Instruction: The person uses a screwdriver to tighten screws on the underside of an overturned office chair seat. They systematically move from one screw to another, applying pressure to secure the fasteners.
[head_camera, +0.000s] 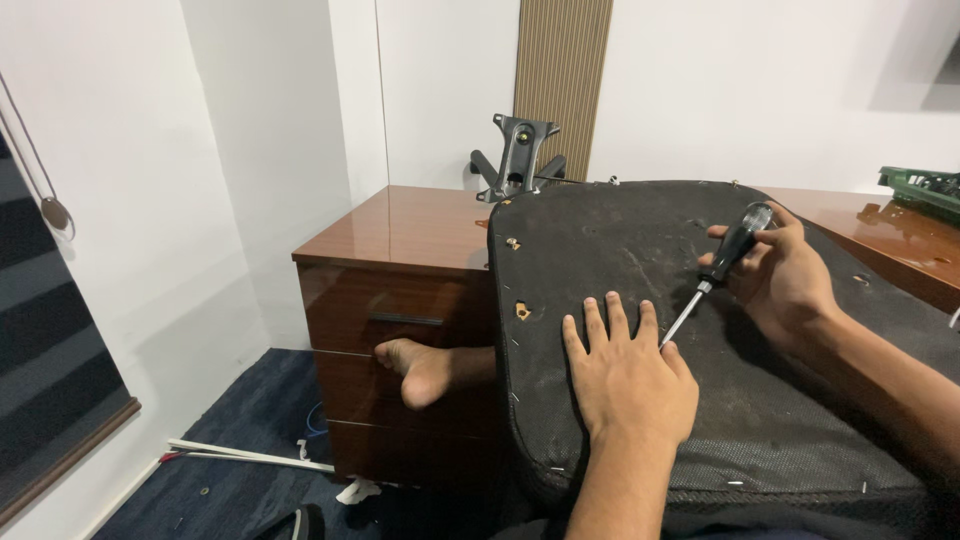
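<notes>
While the head view looks down over the work, an upturned chair seat pan (640, 250), black fabric stapled over its underside, leans against the wooden bench (400, 230) and across the person's lap. Left hand (625, 375) lies flat on the fabric, fingers spread, gripping nothing, pressing the seat steady. Right hand (785, 275) is clenched around the black handle of a screwdriver (715, 272); its shaft slants down-left, and the tip meets the fabric just beside the left thumb. Judged progress: the metal tilt mechanism (518, 160) sits apart on the bench behind the seat, and bare mounting holes (522, 311) show in the underside, so the mechanism appears already detached. Staples along the near rim appear mostly in place, so any work on the cover looks barely begun; whether the tip is under a staple cannot be told. A bare foot (415, 368) rests against the drawer front below. White strips (250, 455) lie on the blue carpet.
</notes>
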